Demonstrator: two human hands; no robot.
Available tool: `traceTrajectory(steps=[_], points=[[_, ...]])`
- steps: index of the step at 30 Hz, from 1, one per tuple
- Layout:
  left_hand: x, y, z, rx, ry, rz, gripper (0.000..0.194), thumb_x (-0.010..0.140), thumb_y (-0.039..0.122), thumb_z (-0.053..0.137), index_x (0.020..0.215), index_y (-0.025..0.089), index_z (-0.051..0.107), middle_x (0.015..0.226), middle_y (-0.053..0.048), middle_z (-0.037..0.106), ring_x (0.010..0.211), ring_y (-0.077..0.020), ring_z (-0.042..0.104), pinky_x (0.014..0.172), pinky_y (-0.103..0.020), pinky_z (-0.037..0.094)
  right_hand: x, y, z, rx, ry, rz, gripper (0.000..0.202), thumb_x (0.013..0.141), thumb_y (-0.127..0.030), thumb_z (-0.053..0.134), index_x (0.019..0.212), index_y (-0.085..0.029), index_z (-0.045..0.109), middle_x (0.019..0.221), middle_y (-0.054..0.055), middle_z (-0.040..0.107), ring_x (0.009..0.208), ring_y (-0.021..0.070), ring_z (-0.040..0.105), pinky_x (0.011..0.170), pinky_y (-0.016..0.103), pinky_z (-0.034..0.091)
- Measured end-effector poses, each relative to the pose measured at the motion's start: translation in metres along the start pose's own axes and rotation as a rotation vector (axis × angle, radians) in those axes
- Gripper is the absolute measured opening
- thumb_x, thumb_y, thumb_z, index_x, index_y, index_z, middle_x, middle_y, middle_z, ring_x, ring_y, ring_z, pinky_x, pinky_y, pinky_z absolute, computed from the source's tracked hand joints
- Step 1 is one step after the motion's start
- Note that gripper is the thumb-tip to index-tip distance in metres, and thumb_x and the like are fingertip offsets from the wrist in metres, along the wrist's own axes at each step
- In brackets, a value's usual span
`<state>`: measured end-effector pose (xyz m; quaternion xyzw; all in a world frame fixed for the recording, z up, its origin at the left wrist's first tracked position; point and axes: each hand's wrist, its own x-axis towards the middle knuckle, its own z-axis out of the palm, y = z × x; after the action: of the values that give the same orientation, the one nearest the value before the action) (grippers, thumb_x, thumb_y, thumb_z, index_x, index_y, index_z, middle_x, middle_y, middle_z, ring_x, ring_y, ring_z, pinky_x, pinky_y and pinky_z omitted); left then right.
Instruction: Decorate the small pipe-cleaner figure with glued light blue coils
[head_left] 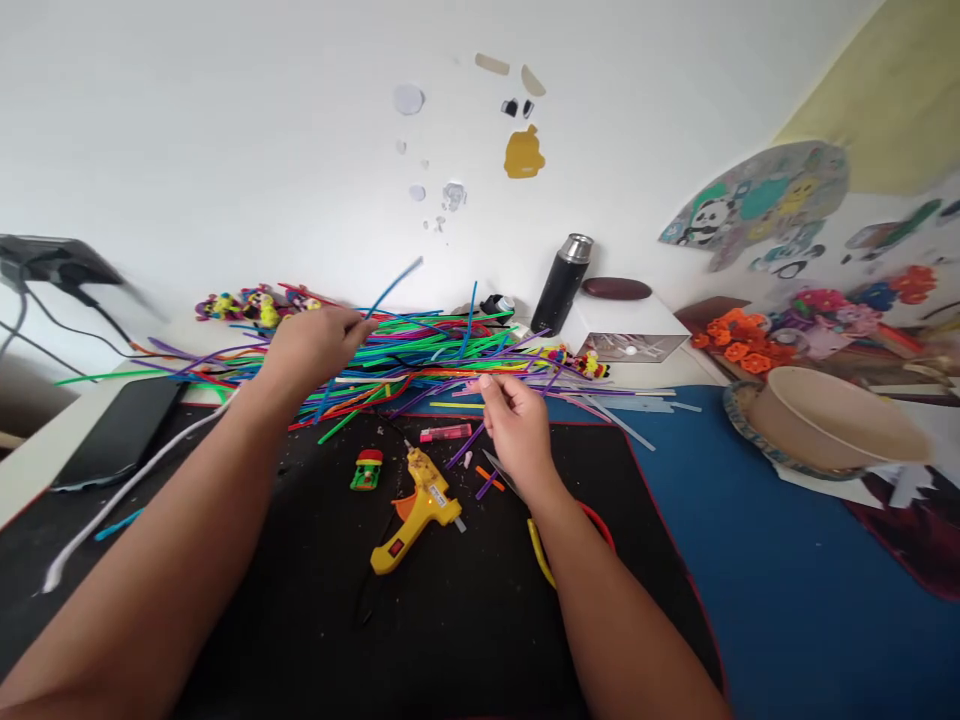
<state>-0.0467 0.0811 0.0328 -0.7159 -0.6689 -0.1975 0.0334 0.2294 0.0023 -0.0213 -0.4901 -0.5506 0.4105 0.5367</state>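
Taking the yellow glue gun (416, 510) as the clock's centre: pinching a blue pipe cleaner (397, 284) tightly between left hand (322, 345) fingertips at eleven o'clock, slanting up and right over the heap of pipe cleaners (427, 350) at twelve. Over to the right hand (517, 425), between one and two: curled narrow, thumb close to forefinger, too small to tell what, if anything, is pinched there. Lying on the black mat (300, 610): a green-and-red toy (367, 470) at ten, a pink lighter (446, 433) at one, scissors (540, 552) around three, partly hidden under the right forearm. Standing farther out at one: a black flask (561, 290).
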Motion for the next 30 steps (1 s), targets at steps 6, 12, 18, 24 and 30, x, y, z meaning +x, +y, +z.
traceTrajectory(steps=[6, 12, 18, 24, 30], points=[[-0.004, 0.011, 0.010, 0.118, -0.069, 0.160, 0.039, 0.098, 0.052, 0.052, 0.105, 0.020, 0.073, 0.113, -0.015, 0.075, 0.112, -0.0376, 0.067, 0.095, -0.043, 0.051, -0.015, -0.003, 0.015, -0.270, -0.087, -0.191, 0.032, 0.105, -0.043, 0.059, 0.084, -0.022, 0.073, 0.071, 0.000, 0.070, 0.065, 0.0158, 0.062, 0.063, 0.027, 0.041], [-0.005, 0.051, 0.014, -0.153, -0.144, 0.195, 0.044, 0.097, 0.054, 0.054, 0.117, 0.022, 0.075, 0.115, -0.009, 0.079, 0.102, -0.0302, 0.072, 0.089, -0.038, 0.054, -0.027, -0.020, 0.017, -0.475, -0.176, -0.386, 0.031, 0.110, -0.040, 0.056, 0.091, -0.022, 0.073, 0.081, 0.002, 0.078, 0.075, 0.0159, 0.072, 0.068, 0.026, 0.041], [0.011, 0.113, 0.062, -0.224, -0.437, 0.662, 0.037, 0.100, 0.043, 0.048, 0.112, 0.025, 0.078, 0.112, -0.008, 0.078, 0.107, -0.0279, 0.070, 0.091, -0.036, 0.053, -0.025, -0.025, 0.014, -0.460, -0.111, -0.463, 0.029, 0.111, -0.037, 0.054, 0.099, -0.020, 0.074, 0.092, 0.003, 0.083, 0.082, 0.0166, 0.076, 0.071, 0.026, 0.044], [0.022, 0.155, 0.089, -0.199, -0.567, 0.857, 0.032, 0.099, 0.033, 0.056, 0.123, 0.024, 0.076, 0.124, -0.011, 0.073, 0.119, -0.0299, 0.065, 0.103, -0.041, 0.051, -0.026, -0.032, 0.014, -0.499, -0.163, -0.483, 0.026, 0.111, -0.036, 0.055, 0.102, -0.019, 0.073, 0.095, 0.004, 0.084, 0.089, 0.0182, 0.079, 0.074, 0.027, 0.046], [0.034, 0.156, 0.098, -0.135, -0.416, 0.763, 0.037, 0.099, 0.034, 0.048, 0.116, 0.021, 0.078, 0.118, -0.015, 0.074, 0.114, -0.0331, 0.066, 0.103, -0.045, 0.050, -0.027, -0.035, 0.016, -0.556, -0.206, -0.449, 0.028, 0.111, -0.039, 0.053, 0.101, -0.023, 0.074, 0.099, 0.002, 0.085, 0.095, 0.0195, 0.080, 0.071, 0.029, 0.047]])
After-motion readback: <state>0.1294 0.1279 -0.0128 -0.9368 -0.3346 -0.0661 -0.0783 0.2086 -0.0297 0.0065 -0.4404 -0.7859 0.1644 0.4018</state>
